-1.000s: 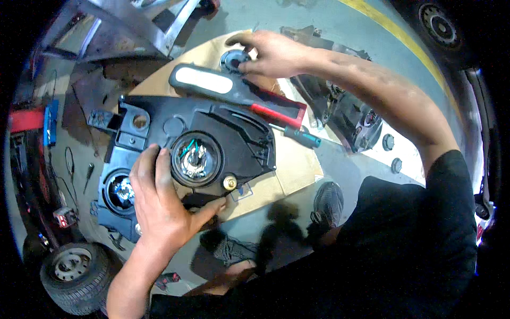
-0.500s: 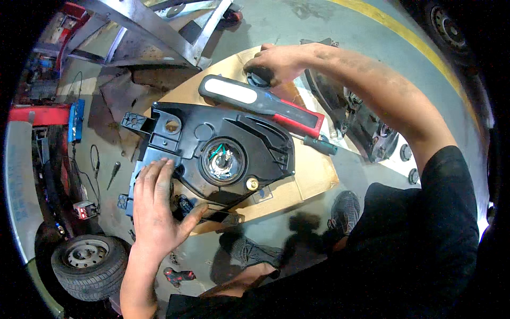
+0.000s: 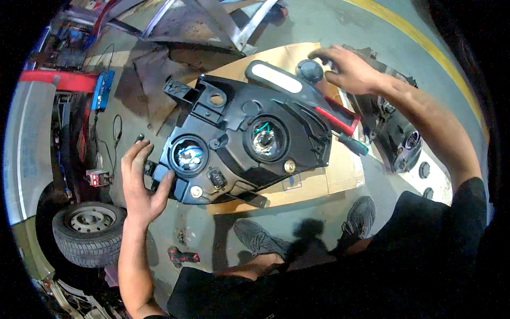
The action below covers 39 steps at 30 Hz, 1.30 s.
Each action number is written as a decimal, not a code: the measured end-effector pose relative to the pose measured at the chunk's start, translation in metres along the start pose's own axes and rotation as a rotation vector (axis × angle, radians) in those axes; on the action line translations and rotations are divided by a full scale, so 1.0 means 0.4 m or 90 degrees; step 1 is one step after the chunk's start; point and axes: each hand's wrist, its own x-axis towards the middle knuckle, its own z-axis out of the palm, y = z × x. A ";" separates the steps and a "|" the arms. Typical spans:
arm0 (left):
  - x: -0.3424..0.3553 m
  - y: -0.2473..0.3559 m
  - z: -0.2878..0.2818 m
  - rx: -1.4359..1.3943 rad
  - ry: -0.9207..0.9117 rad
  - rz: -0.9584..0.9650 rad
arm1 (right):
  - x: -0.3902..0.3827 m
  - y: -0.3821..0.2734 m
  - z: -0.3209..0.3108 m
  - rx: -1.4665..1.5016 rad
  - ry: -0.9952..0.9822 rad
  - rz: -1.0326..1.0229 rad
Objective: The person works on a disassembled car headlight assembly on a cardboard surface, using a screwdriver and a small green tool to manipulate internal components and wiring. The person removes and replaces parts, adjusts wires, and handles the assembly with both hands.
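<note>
Head view: I see the headlight housing (image 3: 236,139) between open left hand (image 3: 142,187), near, and open right hand (image 3: 353,71), far beside a cap (image 3: 309,71); cardboard (image 3: 342,175) bears blue print (image 3: 290,182).

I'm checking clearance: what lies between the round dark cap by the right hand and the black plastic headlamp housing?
In the head view, a long grey-and-red work light lies between the cap and housing.
</note>
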 end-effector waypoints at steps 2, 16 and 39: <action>-0.027 -0.017 0.022 -0.049 0.037 -0.053 | -0.037 -0.041 0.007 0.082 0.017 0.016; 0.039 0.041 0.032 -0.087 0.016 0.035 | -0.068 -0.108 0.058 0.106 0.068 -0.158; 0.058 0.134 0.055 0.142 -0.055 0.016 | -0.059 -0.187 0.079 0.183 0.093 -0.165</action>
